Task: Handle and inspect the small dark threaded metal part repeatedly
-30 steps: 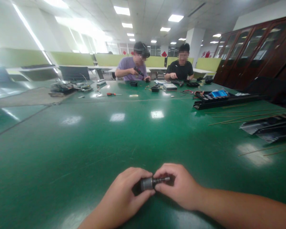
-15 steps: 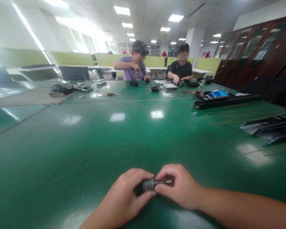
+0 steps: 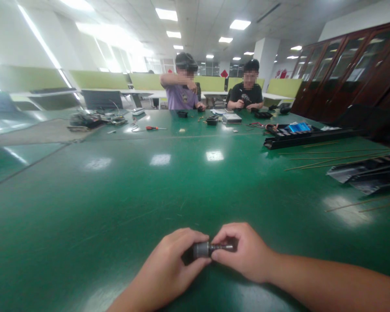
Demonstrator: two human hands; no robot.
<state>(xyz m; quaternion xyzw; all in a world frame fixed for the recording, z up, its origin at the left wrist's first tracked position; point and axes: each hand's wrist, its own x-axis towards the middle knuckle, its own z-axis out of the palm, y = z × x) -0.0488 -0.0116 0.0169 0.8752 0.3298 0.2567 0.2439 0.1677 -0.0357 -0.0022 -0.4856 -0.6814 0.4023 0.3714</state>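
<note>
Low in the head view, my left hand (image 3: 175, 264) is closed around a small grey cylindrical part (image 3: 201, 250), thumb below and fingers above. A thin dark shaft with a shiny metal tip (image 3: 227, 247) points right out of the cylinder. My right hand (image 3: 247, 253) is closed too, its thumb and index finger pinching around the base of that shaft. The part lies level just over the green table (image 3: 133, 195). Its left end is hidden in my left hand, and the fine detail between the fingertips is blurred.
Across the table sit two people (image 3: 182, 93) (image 3: 245, 93) handling dark parts. Near them lie an orange screwdriver (image 3: 154, 128), black housings (image 3: 212, 120) and a flat box (image 3: 232, 118). Black channels (image 3: 299, 138) and thin brass-coloured rods (image 3: 331, 158) lie at right, a cluttered pile (image 3: 91, 120) at far left.
My hands have stayed nearly in place, the cylinder shifting slightly left. The person across at left has raised an arm; the one at right has lifted a dark tool.
</note>
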